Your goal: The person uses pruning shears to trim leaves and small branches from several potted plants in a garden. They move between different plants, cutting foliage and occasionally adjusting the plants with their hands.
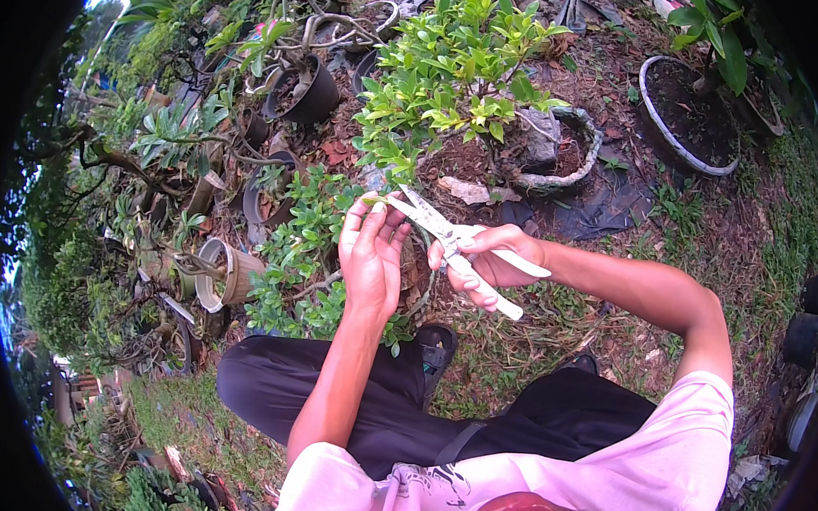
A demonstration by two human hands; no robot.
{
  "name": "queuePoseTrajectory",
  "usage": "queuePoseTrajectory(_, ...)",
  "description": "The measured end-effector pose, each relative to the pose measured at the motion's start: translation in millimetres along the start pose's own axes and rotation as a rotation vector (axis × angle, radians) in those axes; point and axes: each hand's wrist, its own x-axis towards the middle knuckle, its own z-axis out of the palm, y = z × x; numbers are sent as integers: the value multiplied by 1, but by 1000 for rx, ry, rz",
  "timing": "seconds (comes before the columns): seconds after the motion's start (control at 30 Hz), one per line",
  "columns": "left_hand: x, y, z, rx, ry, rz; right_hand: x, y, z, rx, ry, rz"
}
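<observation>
My right hand (487,263) holds white-handled pruning shears (449,239), their pointed blades parted and directed up and left. The blade tips are close to the fingertips of my left hand (374,250). Between its thumb and fingers, my left hand pinches a small green leaf (374,200). Both hands are over the near side of a leafy bonsai (456,71), which grows with a grey rock (541,139) in a rough-rimmed pot (585,171). Beside my left forearm a lower, small-leaved shrub (300,239) spreads out.
Several potted plants stand to the left, among them one in a black pot (309,93) and one in a beige ribbed pot (241,275). An oval pot of soil (688,117) is at the upper right. Black plastic sheeting (603,205) lies on the ground.
</observation>
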Motion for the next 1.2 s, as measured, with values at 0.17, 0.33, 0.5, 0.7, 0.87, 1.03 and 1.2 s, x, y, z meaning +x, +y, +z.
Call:
queuePoseTrajectory(0.17,0,-1,0,0,16,-7,1,2,2,-39,29,-35)
queuePoseTrajectory(0.33,-1,0,1,6,21,-6,2,3,5,-101,93,-60)
queuePoseTrajectory(0.5,-1,0,1,6,24,-6,1,3,11,-155,173,-66)
queuePoseTrajectory(0.7,1,-1,0,10,32,-6,1,2,17,-216,235,-81)
queuePoseTrajectory(0.87,0,-1,0,4,38,-1,-1,1,17,-273,265,-70)
queuePoseTrajectory(1.03,1,-1,-3,16,42,8,-4,-3,12,-324,221,-31)
queuePoseTrajectory(1.2,2,0,-7,47,36,10,-6,4,13,-288,66,50)
